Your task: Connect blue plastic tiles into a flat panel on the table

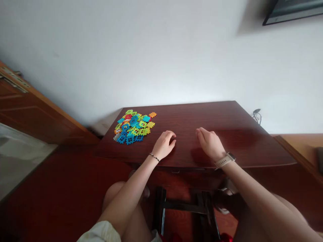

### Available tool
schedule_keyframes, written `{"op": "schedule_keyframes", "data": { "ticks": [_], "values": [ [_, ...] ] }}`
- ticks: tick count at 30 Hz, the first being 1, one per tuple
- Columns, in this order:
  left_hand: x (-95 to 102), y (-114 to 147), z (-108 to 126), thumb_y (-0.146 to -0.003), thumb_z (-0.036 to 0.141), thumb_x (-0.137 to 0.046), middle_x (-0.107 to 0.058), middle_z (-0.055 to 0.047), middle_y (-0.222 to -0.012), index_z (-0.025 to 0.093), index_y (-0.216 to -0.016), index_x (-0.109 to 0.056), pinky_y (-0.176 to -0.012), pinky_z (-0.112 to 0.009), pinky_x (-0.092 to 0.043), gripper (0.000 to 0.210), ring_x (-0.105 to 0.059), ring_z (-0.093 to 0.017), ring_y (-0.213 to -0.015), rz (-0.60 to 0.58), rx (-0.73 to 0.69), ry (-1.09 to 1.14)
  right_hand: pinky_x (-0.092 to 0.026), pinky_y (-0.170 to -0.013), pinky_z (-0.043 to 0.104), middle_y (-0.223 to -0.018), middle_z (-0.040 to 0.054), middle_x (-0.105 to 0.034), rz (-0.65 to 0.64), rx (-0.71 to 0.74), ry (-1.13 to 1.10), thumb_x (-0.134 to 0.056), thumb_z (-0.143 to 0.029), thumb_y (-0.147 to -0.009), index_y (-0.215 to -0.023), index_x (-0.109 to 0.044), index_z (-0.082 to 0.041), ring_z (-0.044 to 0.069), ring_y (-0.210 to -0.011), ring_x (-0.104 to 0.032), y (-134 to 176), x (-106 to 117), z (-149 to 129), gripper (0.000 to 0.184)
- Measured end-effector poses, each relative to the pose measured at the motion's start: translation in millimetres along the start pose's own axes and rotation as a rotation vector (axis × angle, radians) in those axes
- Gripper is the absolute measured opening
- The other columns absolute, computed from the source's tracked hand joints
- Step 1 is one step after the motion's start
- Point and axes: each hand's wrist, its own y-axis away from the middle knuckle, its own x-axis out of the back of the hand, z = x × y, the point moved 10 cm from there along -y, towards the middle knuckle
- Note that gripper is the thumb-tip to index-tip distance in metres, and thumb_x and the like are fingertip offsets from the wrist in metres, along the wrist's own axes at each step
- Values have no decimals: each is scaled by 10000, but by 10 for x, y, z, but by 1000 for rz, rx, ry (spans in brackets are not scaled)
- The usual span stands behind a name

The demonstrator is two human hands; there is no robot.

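A heap of plastic interlocking building pieces in blue, green, yellow, orange and red lies on the left part of the dark wooden table. To the right of the heap, apart from it, my left hand hovers at or rests on the tabletop, its fingers loosely curved with a gap between thumb and forefinger. Nothing shows in it. My right hand is over the middle of the table, fingers drawn together, with no object visible in them. The undersides of both hands are hidden.
A white wall stands behind the table. At the left is a wooden door. A black cable hangs by the wall at the right, and a dark screen is mounted above. Below the table edge are my legs and a dark stool frame.
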Motion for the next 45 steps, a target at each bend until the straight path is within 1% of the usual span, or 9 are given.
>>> {"op": "schedule_keyframes", "data": {
  "ticks": [3,5,8,11,14,19,37,41,45],
  "values": [
    [-146,72,-94,-1034,253,-609,-668,-139,-1410,215,-1312,-637,-1173,-501,-518,282,-593,-305,-1377,-96,17,-134,-492,-707,366,-814,75,-727,8,-25,-39,-320,-308,-1091,-1180,-672,-212,268,-707,-675,2,-261,221,376],
    [-209,114,-155,-1058,320,-592,-591,-157,-1550,200,-1425,-594,-1218,-537,-478,386,-517,-332,-1484,-141,36,-211,-555,-894,408,-1159,152,-755,37,74,-35,-338,-219,-1048,-1360,-636,-184,296,-1011,-717,-2,-343,190,433],
    [-281,166,-249,-1088,393,-546,-497,-168,-1661,183,-1521,-540,-1254,-566,-433,481,-436,-362,-1566,-192,66,-286,-486,-1145,541,-1509,181,-626,-19,116,121,-405,-316,-1062,-1498,-593,-199,365,-1404,-553,-21,-537,203,489],
    [-306,196,-293,-1107,434,-501,-464,-158,-1694,204,-1549,-531,-1265,-566,-418,499,-412,-361,-1590,-203,73,-311,-406,-1229,610,-1682,169,-481,-110,89,254,-415,-434,-1088,-1570,-551,-195,391,-1568,-387,-17,-724,313,555],
    [-303,208,-281,-1115,445,-480,-470,-153,-1693,204,-1543,-546,-1270,-558,-411,496,-424,-358,-1584,-198,59,-321,-348,-1279,604,-1711,156,-454,-160,76,309,-385,-502,-1110,-1593,-540,-188,382,-1598,-362,20,-807,443,597],
    [-290,207,-259,-1112,444,-487,-492,-158,-1676,202,-1532,-559,-1263,-565,-417,490,-442,-362,-1569,-204,57,-319,-361,-1274,610,-1729,137,-436,-201,139,308,-352,-533,-1118,-1640,-494,-241,362,-1614,-359,98,-824,569,614],
    [-287,189,-281,-1103,433,-507,-508,-156,-1661,200,-1515,-568,-1260,-550,-427,477,-456,-351,-1559,-218,52,-316,-348,-1293,586,-1726,140,-440,-190,155,290,-379,-514,-1123,-1625,-521,-218,350,-1623,-345,126,-758,527,600],
    [-172,215,-373,-1091,413,-529,-550,-156,-1616,209,-1468,-600,-1253,-539,-439,435,-501,-340,-1517,-170,84,-352,-355,-1287,592,-1722,137,-448,-182,162,277,-385,-520,-1119,-1623,-523,-239,347,-1620,-353,123,-751,528,593],
    [73,303,-555,-1077,375,-533,-554,-181,-1589,186,-1421,-618,-1235,-543,-451,401,-521,-355,-1482,-89,170,-432,-357,-1285,588,-1714,129,-461,-173,167,277,-386,-526,-1116,-1615,-530,-249,350,-1613,-365,122,-753,538,589]
  ]
}}
